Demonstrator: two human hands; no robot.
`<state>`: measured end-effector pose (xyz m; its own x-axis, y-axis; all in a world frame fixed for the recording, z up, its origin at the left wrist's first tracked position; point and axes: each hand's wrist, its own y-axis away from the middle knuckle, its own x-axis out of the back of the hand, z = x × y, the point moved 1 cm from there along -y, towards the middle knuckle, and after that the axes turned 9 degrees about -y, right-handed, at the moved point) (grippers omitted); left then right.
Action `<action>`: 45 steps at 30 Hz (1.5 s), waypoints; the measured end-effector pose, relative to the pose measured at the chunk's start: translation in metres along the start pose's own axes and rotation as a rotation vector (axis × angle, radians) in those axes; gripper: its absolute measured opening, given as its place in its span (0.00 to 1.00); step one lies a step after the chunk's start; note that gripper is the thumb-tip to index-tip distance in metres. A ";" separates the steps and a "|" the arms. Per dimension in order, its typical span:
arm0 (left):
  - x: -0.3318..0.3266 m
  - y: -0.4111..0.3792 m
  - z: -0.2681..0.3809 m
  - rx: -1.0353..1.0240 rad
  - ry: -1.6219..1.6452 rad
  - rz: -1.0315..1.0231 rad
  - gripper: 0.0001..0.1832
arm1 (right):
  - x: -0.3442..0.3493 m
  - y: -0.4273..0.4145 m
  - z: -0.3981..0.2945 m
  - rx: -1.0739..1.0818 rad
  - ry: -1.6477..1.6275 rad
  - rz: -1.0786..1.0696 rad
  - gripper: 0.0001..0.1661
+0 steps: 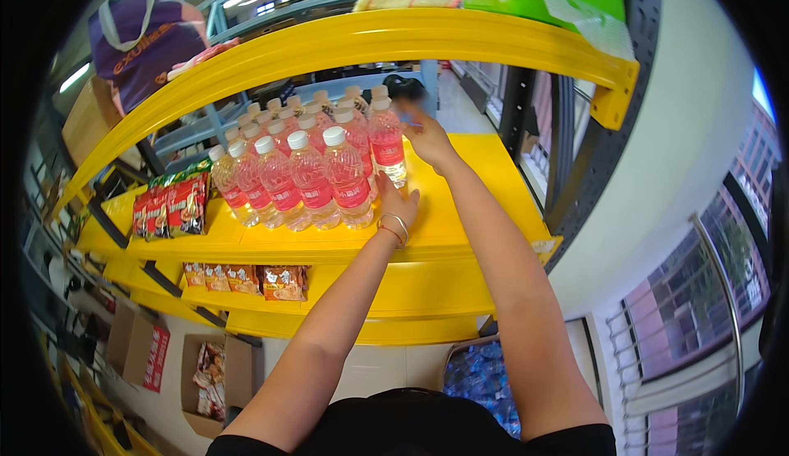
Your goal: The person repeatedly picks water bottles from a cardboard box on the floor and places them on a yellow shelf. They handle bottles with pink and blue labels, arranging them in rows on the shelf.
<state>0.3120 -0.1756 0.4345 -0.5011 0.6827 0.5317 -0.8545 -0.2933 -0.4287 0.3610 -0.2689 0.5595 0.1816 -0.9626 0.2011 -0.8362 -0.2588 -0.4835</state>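
Several clear plastic bottles with white caps and pink labels [350, 194] stand upright in close rows on a yellow metal shelf [444, 215]. At the right end of the rows is another such bottle [388, 141], set a little apart towards the right. My left hand [397, 206] is low beside this bottle, near its base, with the fingers partly hidden; a bracelet and a red cord circle the wrist. My right hand [428, 141] is raised at the bottle's right side near its upper part, fingers bent. Whether either hand grips the bottle is unclear.
A yellow beam [431, 30] arches above the bottles. Red snack packets [188, 206] stand left of them, with orange packets [283, 283] on the shelf below. An open carton [246, 369] and a box of blue-wrapped items [481, 382] are on the floor. A dark upright [592, 166] bounds the right.
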 end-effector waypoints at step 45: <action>-0.363 0.450 -0.219 -0.241 -0.366 -1.658 0.27 | 0.066 0.785 0.399 -1.469 -0.637 1.296 0.20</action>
<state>0.1388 -0.4087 -0.1115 0.7986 -0.0575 0.5991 -0.4320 0.6384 0.6371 -0.0766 -0.5673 -0.1468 -0.8849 -0.4642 -0.0399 -0.2404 0.3815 0.8926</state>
